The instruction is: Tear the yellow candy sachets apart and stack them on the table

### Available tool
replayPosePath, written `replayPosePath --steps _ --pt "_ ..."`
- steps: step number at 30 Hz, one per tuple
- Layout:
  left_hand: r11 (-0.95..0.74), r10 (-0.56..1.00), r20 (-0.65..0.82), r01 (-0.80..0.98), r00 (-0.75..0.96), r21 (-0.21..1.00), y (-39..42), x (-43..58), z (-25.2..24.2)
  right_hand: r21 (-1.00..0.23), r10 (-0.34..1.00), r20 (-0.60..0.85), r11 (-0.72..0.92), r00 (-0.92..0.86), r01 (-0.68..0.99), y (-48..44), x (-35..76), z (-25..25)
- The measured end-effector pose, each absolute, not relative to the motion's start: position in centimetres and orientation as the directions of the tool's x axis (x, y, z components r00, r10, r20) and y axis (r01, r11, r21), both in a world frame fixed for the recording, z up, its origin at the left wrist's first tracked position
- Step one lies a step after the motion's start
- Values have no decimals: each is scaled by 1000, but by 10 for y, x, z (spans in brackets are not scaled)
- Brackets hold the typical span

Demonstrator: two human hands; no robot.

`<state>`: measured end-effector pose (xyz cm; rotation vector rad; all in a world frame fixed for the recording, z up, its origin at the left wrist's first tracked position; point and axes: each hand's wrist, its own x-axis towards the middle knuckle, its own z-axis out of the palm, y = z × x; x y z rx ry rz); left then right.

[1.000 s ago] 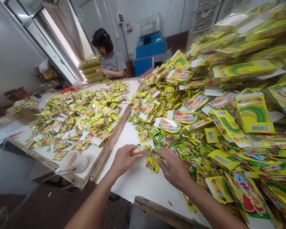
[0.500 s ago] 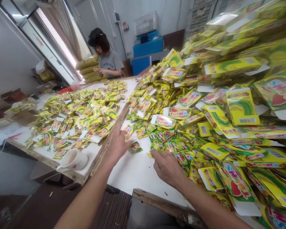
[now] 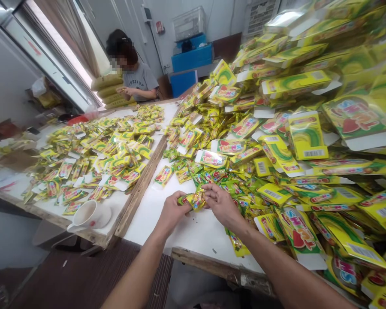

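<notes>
Over the white tabletop (image 3: 148, 219) my two hands are close together. My left hand (image 3: 173, 212) is closed on a small green candy packet (image 3: 182, 200). Right beside it, the fingers of my right hand (image 3: 223, 206) pinch a small yellow candy packet (image 3: 197, 199), which partly overlaps the green one. Just beyond my hands is a heap of loose green packets (image 3: 233, 187). A flat box with a white end flap (image 3: 163, 176) lies left of that heap.
Yellow cartons (image 3: 309, 135) are piled high on the right. More filled boxes (image 3: 99, 159) cover the left table, with a white mug (image 3: 91, 216) at its near edge. A wooden strip (image 3: 141, 189) divides the tables. A person (image 3: 140, 81) works at the far end.
My left hand has picked the green packet off the table and moved right, to my right hand. The yellow packet is now lifted between my hands. The view has shifted slightly.
</notes>
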<state>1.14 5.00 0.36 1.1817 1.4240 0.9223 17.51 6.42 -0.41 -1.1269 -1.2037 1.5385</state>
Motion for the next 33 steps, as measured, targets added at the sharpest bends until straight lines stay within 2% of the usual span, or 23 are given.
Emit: replayPosePath --steps 5,9,13,17,19,22,25,27,30,33 --pt "217 969 -213 -22 125 976 38 24 17 -992 984 -126 -129 -125 -16 59 174 -1" --pt "215 976 -215 5 31 977 39 25 9 -990 976 -143 -141 -165 26 58 174 -1" --pt "216 976 -216 6 23 976 44 21 3 -982 959 -149 -171 -241 -75 60 176 0" --pt "251 968 -252 -82 0 964 44 17 5 -944 894 -190 -281 -407 -176 58 177 4" --pt "255 967 -256 -96 1 962 43 16 5 -933 887 -205 -305 -413 -192 57 176 4" --pt "262 961 -250 -107 120 959 38 16 4 -951 883 -204 -282 -422 -129 55 173 3" --pt "333 929 -270 -252 254 909 36 17 6 -960 864 -166 -252 -476 -123 55 172 5" --pt "369 914 -275 -325 298 871 38 18 8 -970 887 -140 -212 -439 -119 55 173 7" --pt "410 889 -311 -287 336 866 48 18 12 -986 922 -123 -157 -366 -63 58 175 8" --pt "396 890 -343 -135 301 908 60 18 17 -992 951 -105 -121 -290 -37 61 176 3"
